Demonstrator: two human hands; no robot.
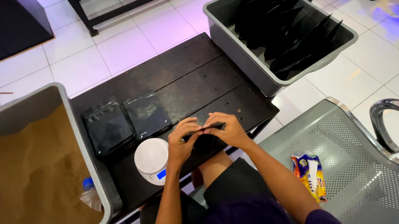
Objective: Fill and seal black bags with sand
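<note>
Both hands meet over the near edge of a dark wooden table. My left hand and my right hand pinch the top edge of a black pouch between fingers and thumbs. The pouch stands upright, and its lower part is hidden behind my hands. A small round white scale sits just left of my left hand. Two stacks of flat black pouches lie on the table beyond the scale.
A grey bin of brown powder stands at the left, with a cut plastic bottle stuck in it. A grey bin holding several upright black pouches sits at the far right. A metal bench carries a colourful snack packet.
</note>
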